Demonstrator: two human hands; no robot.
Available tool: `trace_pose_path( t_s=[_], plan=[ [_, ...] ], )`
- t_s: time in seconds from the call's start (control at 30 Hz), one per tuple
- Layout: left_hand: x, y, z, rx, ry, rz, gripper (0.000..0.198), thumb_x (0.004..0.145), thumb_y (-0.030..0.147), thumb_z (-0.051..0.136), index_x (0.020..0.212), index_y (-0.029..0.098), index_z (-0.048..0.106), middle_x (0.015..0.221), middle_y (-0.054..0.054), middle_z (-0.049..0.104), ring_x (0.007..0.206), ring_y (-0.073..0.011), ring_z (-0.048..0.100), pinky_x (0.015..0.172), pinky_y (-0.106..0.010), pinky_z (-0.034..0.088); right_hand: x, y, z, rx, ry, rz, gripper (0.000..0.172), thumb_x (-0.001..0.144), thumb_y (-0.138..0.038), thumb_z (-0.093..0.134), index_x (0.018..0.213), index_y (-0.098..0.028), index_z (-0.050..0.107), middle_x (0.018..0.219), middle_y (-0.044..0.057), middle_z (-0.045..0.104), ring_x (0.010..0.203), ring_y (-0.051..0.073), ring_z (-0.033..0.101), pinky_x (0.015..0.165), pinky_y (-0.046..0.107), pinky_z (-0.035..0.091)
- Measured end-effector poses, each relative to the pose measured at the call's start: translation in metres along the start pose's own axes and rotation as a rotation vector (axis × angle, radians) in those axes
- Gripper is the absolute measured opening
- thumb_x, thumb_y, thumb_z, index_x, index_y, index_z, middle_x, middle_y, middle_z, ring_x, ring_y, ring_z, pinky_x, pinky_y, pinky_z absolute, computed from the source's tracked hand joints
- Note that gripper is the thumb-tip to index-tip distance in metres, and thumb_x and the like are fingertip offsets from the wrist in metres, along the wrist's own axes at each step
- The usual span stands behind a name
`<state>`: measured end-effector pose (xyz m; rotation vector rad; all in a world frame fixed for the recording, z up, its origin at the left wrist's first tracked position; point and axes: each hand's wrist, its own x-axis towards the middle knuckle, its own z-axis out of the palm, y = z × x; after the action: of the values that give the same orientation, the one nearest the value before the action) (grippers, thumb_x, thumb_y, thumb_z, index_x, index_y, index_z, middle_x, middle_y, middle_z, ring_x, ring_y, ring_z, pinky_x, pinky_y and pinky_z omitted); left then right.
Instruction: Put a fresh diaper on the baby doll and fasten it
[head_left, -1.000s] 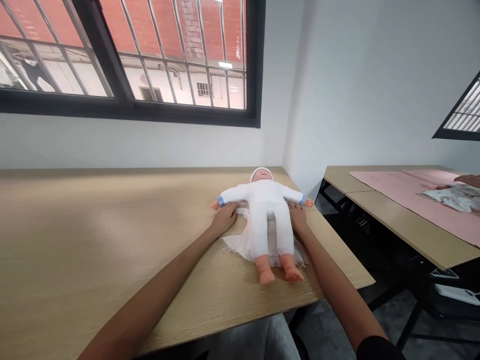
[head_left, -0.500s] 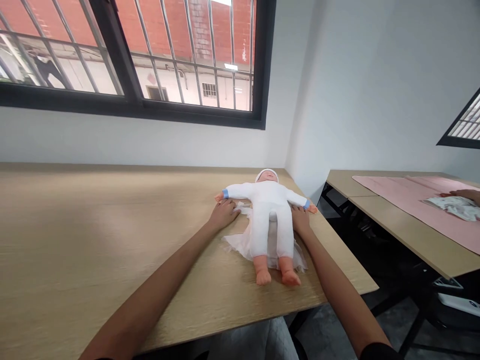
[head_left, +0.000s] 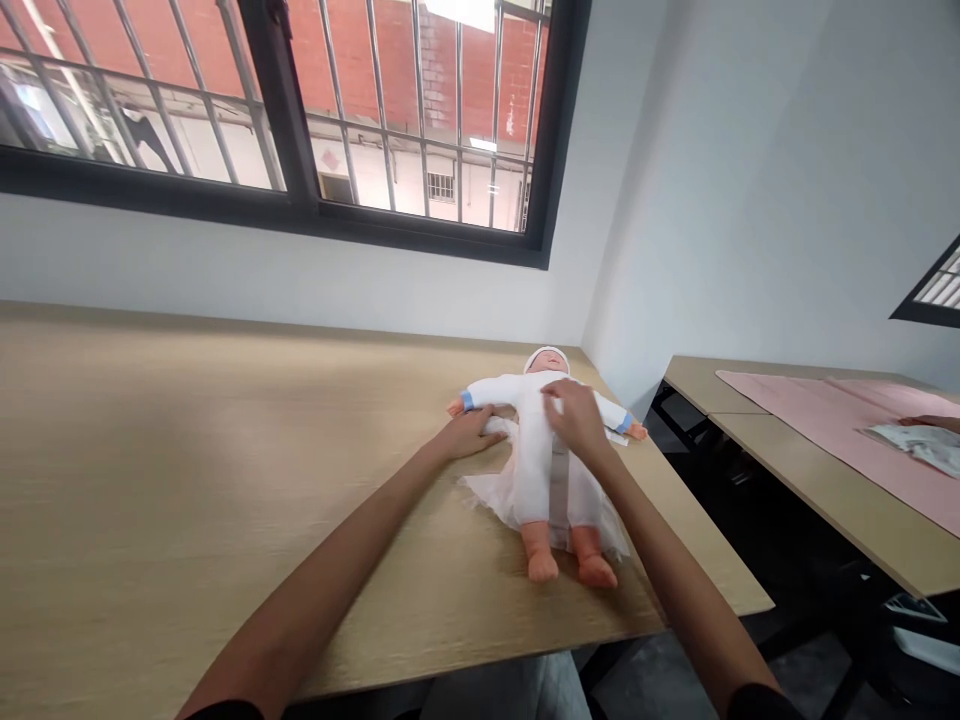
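Seen near the far right corner of the worktop: a doll in a white suit and cap, laid on its back, arms out, bare feet toward the near edge; spread beneath its body and legs, a white cloth. Rested the left grip flat on the cloth's edge, just beside the doll's outstretched arm, fingers extended and close together, pinching nothing; laid the right grip on the doll's chest, fingers bent over the suit; could not tell whether spread or pinching fabric. Seen to the right, well apart: a second worktop bearing a pink sheet and a patterned garment, another person's hand touching the garment's far side; above the back wall, a barred window.
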<state>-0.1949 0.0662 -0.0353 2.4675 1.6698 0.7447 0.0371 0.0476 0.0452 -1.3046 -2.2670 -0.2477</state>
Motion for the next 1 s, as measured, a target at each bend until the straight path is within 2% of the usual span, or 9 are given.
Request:
trace_pose_path(
  t_s=[0.1,0.17,0.23,0.43,0.53,0.63,0.73,0.9,1.0],
  plan=[
    [-0.001,-0.005,-0.002,0.034,-0.072,0.007,0.04,0.085,0.052,0.049,0.107,0.019,0.058,0.096,-0.009,0.07,0.087,-0.0256,0.066,0.071,-0.032,0.048,0.026,-0.05,0.012,-0.068,-0.322,-0.284,0.022,0.087,-0.023,0.051,0.102,-0.017,0.066,0.107,0.007,0.068,0.096,0.02,0.06,0.084,0.028,0.039],
    [-0.002,-0.009,-0.003,0.06,-0.094,0.002,0.03,0.084,0.044,0.052,0.1,0.02,0.06,0.096,-0.008,0.07,0.089,-0.025,0.066,0.072,-0.03,0.048,0.041,-0.069,0.026,-0.105,-0.457,-0.332,0.021,0.082,-0.023,0.059,0.1,-0.016,0.067,0.106,0.007,0.068,0.092,0.02,0.061,0.076,0.026,0.041],
    [-0.004,-0.011,-0.005,0.094,-0.1,-0.016,0.022,0.082,0.036,0.054,0.096,0.021,0.06,0.096,-0.008,0.07,0.09,-0.0253,0.066,0.072,-0.03,0.048,0.052,-0.075,0.038,-0.12,-0.506,-0.327,0.02,0.081,-0.021,0.06,0.099,-0.016,0.067,0.102,0.005,0.069,0.086,0.018,0.062,0.07,0.024,0.041],
    [-0.005,-0.004,-0.007,0.2,-0.07,-0.088,0.036,0.08,0.029,0.054,0.113,0.016,0.053,0.102,-0.014,0.069,0.093,-0.0294,0.064,0.076,-0.035,0.048,0.06,-0.061,0.052,-0.217,-0.548,-0.284,0.023,0.087,-0.016,0.05,0.096,-0.018,0.071,0.096,0.004,0.071,0.081,0.017,0.063,0.071,0.024,0.043],
    [-0.005,-0.002,-0.008,0.242,-0.058,-0.115,0.036,0.082,0.025,0.05,0.115,0.01,0.052,0.104,-0.019,0.067,0.096,-0.0312,0.064,0.079,-0.038,0.047,0.059,-0.059,0.055,-0.301,-0.546,-0.25,0.026,0.087,-0.01,0.047,0.097,-0.014,0.071,0.101,0.01,0.07,0.095,0.022,0.063,0.083,0.03,0.043],
    [-0.004,-0.003,-0.007,0.274,-0.066,-0.12,0.029,0.084,0.021,0.046,0.107,0.009,0.058,0.104,-0.021,0.066,0.098,-0.0318,0.062,0.083,-0.039,0.046,0.061,-0.058,0.06,-0.355,-0.523,-0.21,0.029,0.085,-0.007,0.045,0.099,-0.01,0.07,0.106,0.016,0.068,0.105,0.026,0.059,0.092,0.036,0.04],
    [-0.005,-0.006,-0.004,0.29,-0.069,-0.119,0.028,0.086,0.022,0.042,0.104,0.011,0.061,0.109,-0.02,0.065,0.102,-0.0307,0.061,0.084,-0.039,0.046,0.062,-0.056,0.064,-0.364,-0.507,-0.213,0.027,0.084,-0.011,0.049,0.101,-0.011,0.069,0.11,0.017,0.066,0.109,0.026,0.057,0.093,0.035,0.039],
    [-0.007,-0.012,0.002,0.286,-0.048,-0.086,0.043,0.088,0.022,0.042,0.13,0.019,0.051,0.134,-0.015,0.054,0.12,-0.0294,0.051,0.092,-0.041,0.044,0.059,-0.053,0.064,-0.361,-0.482,-0.234,0.027,0.083,-0.014,0.052,0.103,-0.01,0.068,0.112,0.019,0.063,0.109,0.026,0.055,0.093,0.037,0.039],
    [-0.008,-0.016,0.003,0.267,-0.08,-0.038,0.04,0.088,0.02,0.043,0.126,0.023,0.056,0.138,-0.009,0.052,0.127,-0.0262,0.046,0.097,-0.038,0.042,0.051,-0.056,0.063,-0.34,-0.455,-0.27,0.03,0.087,-0.012,0.046,0.111,-0.01,0.064,0.12,0.019,0.059,0.112,0.025,0.054,0.095,0.037,0.039]
  ],
)
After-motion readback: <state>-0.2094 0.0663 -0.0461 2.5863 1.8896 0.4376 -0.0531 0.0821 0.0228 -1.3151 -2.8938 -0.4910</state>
